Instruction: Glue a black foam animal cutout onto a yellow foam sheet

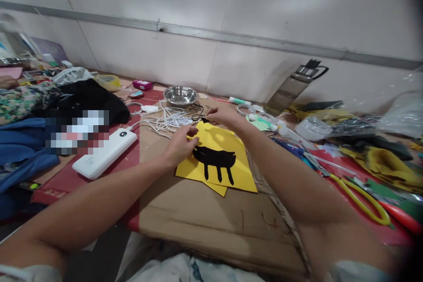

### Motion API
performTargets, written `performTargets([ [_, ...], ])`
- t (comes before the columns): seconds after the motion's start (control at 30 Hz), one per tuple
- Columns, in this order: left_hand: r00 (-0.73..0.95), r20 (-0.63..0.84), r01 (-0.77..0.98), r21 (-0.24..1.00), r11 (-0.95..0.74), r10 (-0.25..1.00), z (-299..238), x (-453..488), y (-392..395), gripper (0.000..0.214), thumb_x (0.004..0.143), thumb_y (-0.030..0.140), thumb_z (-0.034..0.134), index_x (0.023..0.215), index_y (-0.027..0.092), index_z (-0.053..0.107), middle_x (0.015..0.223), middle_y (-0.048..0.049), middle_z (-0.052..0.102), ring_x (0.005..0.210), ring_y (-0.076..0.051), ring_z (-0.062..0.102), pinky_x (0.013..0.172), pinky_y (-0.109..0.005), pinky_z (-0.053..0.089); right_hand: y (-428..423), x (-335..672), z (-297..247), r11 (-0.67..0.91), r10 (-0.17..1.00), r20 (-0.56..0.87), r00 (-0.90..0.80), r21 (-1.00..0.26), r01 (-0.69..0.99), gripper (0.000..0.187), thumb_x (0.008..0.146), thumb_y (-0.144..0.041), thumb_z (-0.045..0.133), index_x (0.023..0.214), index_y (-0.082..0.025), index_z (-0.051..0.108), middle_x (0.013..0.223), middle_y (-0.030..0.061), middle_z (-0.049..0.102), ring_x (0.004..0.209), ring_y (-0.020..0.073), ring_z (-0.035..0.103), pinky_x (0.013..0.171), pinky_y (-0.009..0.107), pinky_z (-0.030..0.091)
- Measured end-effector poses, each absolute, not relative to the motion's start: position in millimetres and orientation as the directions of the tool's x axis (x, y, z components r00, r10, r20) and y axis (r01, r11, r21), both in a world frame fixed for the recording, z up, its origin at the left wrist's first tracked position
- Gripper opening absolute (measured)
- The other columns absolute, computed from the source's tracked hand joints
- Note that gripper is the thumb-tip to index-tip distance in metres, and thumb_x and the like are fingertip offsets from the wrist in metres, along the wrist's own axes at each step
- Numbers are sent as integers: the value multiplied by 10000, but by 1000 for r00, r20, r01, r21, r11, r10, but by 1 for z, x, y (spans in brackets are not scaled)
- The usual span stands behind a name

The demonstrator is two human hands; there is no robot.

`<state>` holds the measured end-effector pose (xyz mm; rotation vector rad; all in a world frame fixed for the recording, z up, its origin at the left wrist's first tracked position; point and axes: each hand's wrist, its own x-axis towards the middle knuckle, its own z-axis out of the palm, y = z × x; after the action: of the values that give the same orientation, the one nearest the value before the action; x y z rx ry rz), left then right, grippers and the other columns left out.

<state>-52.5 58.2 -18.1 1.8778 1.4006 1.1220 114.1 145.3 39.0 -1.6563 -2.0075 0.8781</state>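
Two overlapping yellow sheets point(243, 175), felt by the look of them, lie at the middle of the cardboard. A black cut-out shape point(214, 157) with a curved body and three pointed strips rests on the upper sheet. My left hand point(180, 147) is at the sheet's left edge, thumb and fingers curled on it beside the black shape. At the sheet's far edge my right hand point(220, 116) has its fingertips pinched on a small black piece point(205, 120), which they partly cover.
A white power bank point(105, 153) lies left, near tangled white cables point(160, 121). Behind stands a steel bowl point(180, 96). Yellow-handled scissors point(361, 196) and felt scraps point(385, 167) are at right. A grey bottle point(294, 86) leans against the wall.
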Motion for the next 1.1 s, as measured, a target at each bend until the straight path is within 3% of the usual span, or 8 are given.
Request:
performTargets([
  [0.17,140,209,321,915,-244,968,-2,-45,67,260,813,268,661,1029,133,606,988,-86,673,865,-162,633,737,-289,513,106,148,36,-38,924,-185,-335,-916,400,61,871,-179,551,856,-183,610,938,77,704,857,160,681,831,353,578],
  [0.3,258,100,306,935,-179,961,8,-32,67,121,831,262,625,795,147,627,665,-21,648,587,-113,586,541,-230,446,86,156,29,-145,894,-234,-381,-958,248,50,877,-188,553,852,-178,594,887,78,702,796,151,682,836,352,579],
  [0.4,220,85,348,924,-159,972,12,-25,65,157,823,219,613,679,157,610,552,-3,606,507,-98,544,516,-224,416,80,161,26,-164,901,-221,-374,-970,179,131,923,-266,526,889,-178,616,937,85,707,770,140,673,808,331,583],
  [0.63,251,27,495,856,-152,968,8,-20,76,78,764,228,685,734,158,670,625,-20,672,497,-106,549,512,-241,410,81,169,0,3,983,-82,-164,-889,457,59,792,-169,685,742,-170,652,654,5,645,553,100,562,528,215,478],
  [0.87,258,53,698,680,-223,965,2,-21,81,68,736,200,739,738,143,702,692,-32,695,617,-132,593,580,-256,417,83,170,-17,87,980,-39,-197,-803,590,43,780,-191,679,751,-161,692,677,7,675,588,98,572,542,200,428],
  [1.1,296,32,704,668,-241,955,-3,-23,85,44,726,192,736,746,155,722,721,-29,717,652,-138,618,605,-256,435,82,169,-10,117,978,-53,-203,-669,734,126,797,-219,647,699,-153,692,655,16,667,588,116,559,558,229,398],
])
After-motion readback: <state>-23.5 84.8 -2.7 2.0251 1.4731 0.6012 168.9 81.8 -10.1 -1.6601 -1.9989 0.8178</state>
